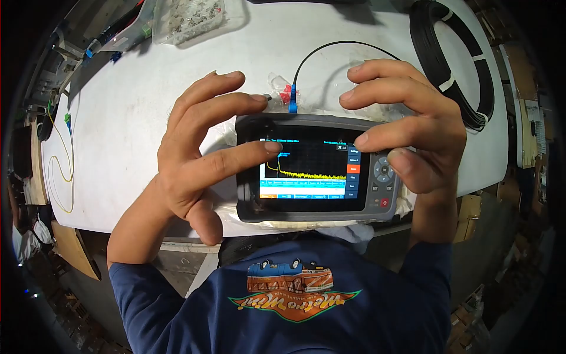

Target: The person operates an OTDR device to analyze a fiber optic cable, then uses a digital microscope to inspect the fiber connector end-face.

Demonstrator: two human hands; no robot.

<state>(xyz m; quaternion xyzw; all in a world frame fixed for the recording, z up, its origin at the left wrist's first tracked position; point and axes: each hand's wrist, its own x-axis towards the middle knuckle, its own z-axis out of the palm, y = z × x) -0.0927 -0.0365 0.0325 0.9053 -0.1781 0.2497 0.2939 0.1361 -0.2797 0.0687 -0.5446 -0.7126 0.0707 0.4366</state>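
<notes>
A handheld OTDR tester [306,208] lies in front of me, its lit screen [306,162] showing a yellow trace on black and a column of side buttons. My left hand [200,141] is spread over the tester's left side, index fingertip at the upper part of the trace. Fingers apart, my right hand [413,124] hovers at the right side; its index fingertip is by the top of the side menu and its thumb by the keypad [384,170]. Whether the fingertips touch cannot be told. A blue connector [292,99] with a black cable [330,43] enters the tester's top edge.
A coil of black cable [425,47] lies at the right of the white table [118,100]. At the back left stands a clear plastic bin [236,16] with small parts. A yellow fiber cord [72,159] with green connector hangs at the left edge. Clear plastic wrap lies behind the tester.
</notes>
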